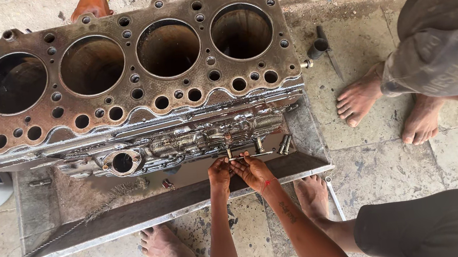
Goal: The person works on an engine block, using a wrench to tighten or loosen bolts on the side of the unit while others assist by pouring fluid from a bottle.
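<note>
Two bare forearms, no sleeves in sight. Left hand (pixel 219 172) and right hand (pixel 254 171) bare, no gloves, no rings visible. A small red mark near the right wrist (pixel 268 183). Dark tattoo lettering along the inner right forearm (pixel 289 212). Bare feet (pixel 165 247), no shoes. Dark, plain shorts or trousers over the right thigh (pixel 435 225).

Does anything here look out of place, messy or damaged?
The engine block is rusty and grimy, standing in a dented metal tray. Loose bolts lie in the tray beside the hands, a wire brush lies in it too, and a tool rests on the stained floor. Nothing looks freshly spilled.
</note>
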